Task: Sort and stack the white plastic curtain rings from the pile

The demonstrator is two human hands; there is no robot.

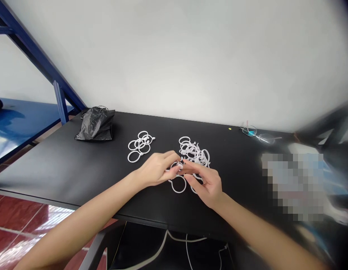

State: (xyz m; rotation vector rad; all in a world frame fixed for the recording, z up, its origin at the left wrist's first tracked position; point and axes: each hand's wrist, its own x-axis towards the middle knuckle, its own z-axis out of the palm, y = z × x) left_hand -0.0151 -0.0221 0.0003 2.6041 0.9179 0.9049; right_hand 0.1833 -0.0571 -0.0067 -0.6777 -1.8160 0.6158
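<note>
My left hand is closed, its thumb and fingers pinching a white plastic curtain ring with a small tab. My right hand meets it from the other side, thumb and index finger apart, other fingertips reaching the held ring; whether they touch it is hard to see. Just beyond my right hand lies a tangled pile of similar white rings. Below the hands another white ring rests on the black table. A smaller group of white rings sits to the left.
A crumpled black plastic bag stands at the back left. Eyeglasses lie near the wall at the right, with a blurred, pixelated packet in front. Blue metal framing rises at the left. White cables hang under the table.
</note>
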